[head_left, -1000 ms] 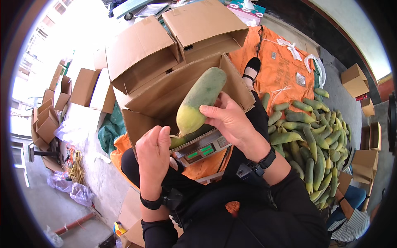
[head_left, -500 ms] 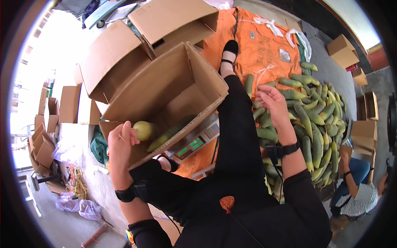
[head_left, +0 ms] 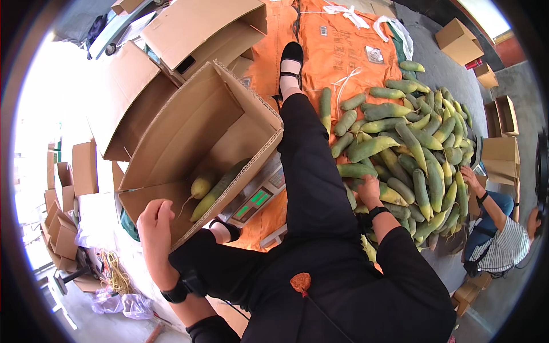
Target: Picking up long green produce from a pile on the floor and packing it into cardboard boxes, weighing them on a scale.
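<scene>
My left hand hangs at the near left rim of an open cardboard box, its fingers loosely curled with nothing visible in them. Inside the box lie two green radishes: a short pale one with a thin root and a longer one beside it. Over on the right, my right hand is down in a big pile of green radishes. Its fingers are bent around a radish at the pile's near left side; the fingertips are partly hidden.
Under the box sits a scale with a lit green display. Orange sacking lies beneath the pile. More cardboard boxes stand behind the box. At the far right another person reaches toward the pile. My outstretched leg lies between box and pile.
The pale radish has left my left hand and now lies in the box beside the longer one. My right hand has come down into the pile. The whole view has shifted.
</scene>
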{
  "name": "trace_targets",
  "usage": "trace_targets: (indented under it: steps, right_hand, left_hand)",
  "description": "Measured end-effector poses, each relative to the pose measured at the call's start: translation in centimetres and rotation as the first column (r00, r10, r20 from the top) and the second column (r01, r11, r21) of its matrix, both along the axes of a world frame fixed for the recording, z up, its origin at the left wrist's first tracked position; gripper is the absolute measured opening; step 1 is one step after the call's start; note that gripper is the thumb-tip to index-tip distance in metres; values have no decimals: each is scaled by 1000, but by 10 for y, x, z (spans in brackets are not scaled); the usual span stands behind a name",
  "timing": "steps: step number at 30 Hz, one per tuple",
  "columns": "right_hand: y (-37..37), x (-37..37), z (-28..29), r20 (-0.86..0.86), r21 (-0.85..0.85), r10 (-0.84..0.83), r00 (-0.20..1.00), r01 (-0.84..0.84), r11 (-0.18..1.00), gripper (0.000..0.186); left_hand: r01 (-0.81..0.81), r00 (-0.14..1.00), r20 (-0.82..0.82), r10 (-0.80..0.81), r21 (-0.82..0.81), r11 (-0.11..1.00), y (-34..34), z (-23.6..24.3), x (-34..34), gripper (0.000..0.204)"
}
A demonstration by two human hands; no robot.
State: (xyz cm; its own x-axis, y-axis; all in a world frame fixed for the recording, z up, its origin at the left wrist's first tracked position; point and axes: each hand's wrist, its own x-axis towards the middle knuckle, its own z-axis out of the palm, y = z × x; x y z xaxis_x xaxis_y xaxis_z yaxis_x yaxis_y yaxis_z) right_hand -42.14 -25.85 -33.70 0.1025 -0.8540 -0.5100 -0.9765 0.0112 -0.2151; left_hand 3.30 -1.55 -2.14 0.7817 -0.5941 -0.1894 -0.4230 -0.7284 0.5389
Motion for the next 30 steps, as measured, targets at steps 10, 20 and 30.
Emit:
trace_targets:
  steps: [10, 20, 30]
  right_hand:
    - [-40, -3, -1, -145, 54, -82, 986, 91, 994, 85]
    - [-37, -6, 3, -230, -27, 167, 959, -178, 984, 73]
    - [-25, -2, 63, 85, -29, -182, 980, 185, 982, 60]
  left_hand:
    - [-95, 989, 93, 119, -228, 969, 3, -19, -31, 11]
    - [-65, 996, 50, 76, -188, 980, -6, -11, -29, 12]
    - [-31, 998, 53, 45, -236, 971, -3, -11, -28, 11]
